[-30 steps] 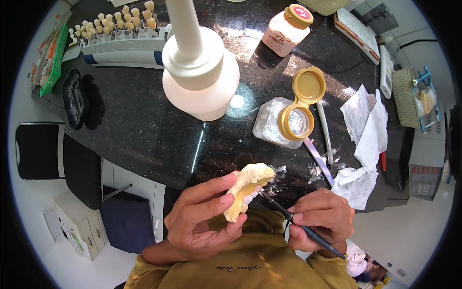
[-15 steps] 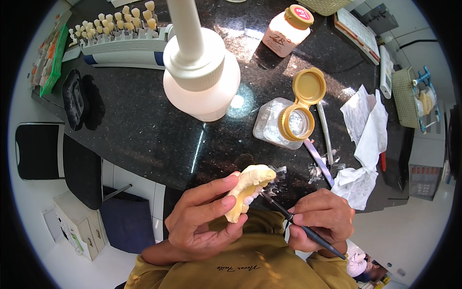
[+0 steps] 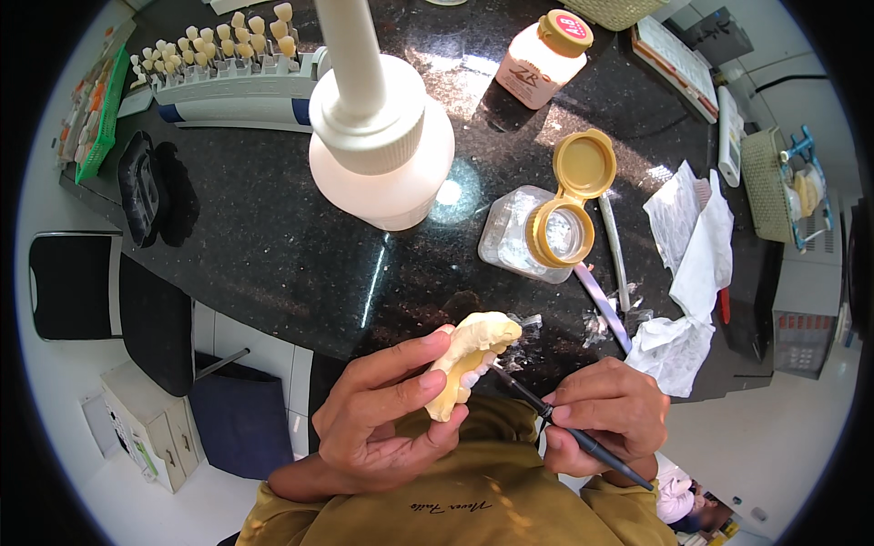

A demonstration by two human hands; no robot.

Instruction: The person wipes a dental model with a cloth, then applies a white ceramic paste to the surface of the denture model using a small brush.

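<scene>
On the black stone countertop (image 3: 273,241), a clear squat jar (image 3: 512,238) leans its mouth toward the right, its gold flip lid (image 3: 584,164) swung open and white material visible inside. Behind it is a pinkish bottle (image 3: 539,73) with a closed gold cap, and to the left a big white pump bottle (image 3: 382,187), whose contents cannot be seen. At the far left, a green basket (image 3: 102,155) holds orange and pale pieces; at the right, a woven basket (image 3: 763,187) holds yellowish and blue items. Just over the counter's near edge, the left hand (image 3: 382,414) pinches a yellowish dental cast (image 3: 473,335) between fingers and thumb, tilted so a row of white teeth (image 3: 476,369) faces right. The right hand (image 3: 608,414) grips a slim black-handled instrument (image 3: 596,448) like a pen, its tip at the teeth; whether it touches them cannot be told. Beyond the hands lie a purple strip (image 3: 603,305), a silver tool (image 3: 615,255) and crumpled white tissue (image 3: 683,300). A tooth shade guide (image 3: 237,107) stands near a black tray (image 3: 142,187); the pump bottle covers the guide's right end.
</scene>
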